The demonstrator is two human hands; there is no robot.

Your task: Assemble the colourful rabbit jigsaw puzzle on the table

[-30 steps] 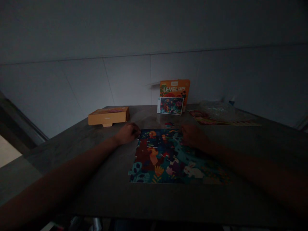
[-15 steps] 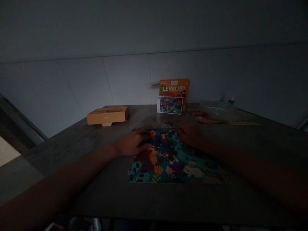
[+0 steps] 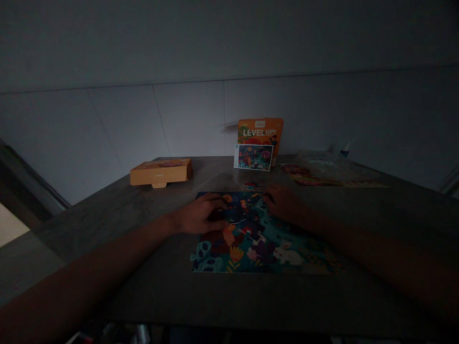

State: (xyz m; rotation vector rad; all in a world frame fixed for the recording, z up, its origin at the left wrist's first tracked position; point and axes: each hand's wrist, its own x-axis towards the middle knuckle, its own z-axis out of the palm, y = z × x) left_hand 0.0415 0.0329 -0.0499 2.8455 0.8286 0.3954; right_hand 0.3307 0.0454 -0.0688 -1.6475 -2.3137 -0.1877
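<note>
**Two hands on a jigsaw in a dim room**

The light is poor, so fine detail is lost. A colourful jigsaw puzzle (image 3: 258,239) lies flat in the middle of the grey worktop (image 3: 118,215), nearly all of it put together, with flowers and a white rabbit showing along its near edge.

The left hand (image 3: 201,215) lies palm down on the puzzle's far left part, fingers spread flat over the pieces; its grip is apart and closes on nothing. The right hand (image 3: 283,203) rests at the puzzle's far edge, right of centre, fingertips touching the pieces there. Whether its grip is clamped on a piece I cannot tell; it is too dark.

A loose piece (image 3: 252,185) lies on the worktop just beyond the puzzle, between the hands. Farther back, an orange box lid (image 3: 260,131) stands upright against the wall with a reference picture (image 3: 253,157) propped in front of it. An orange box tray (image 3: 161,173) sits well off to the left, and a clear plastic bag (image 3: 324,165) lies at the back right.
</note>
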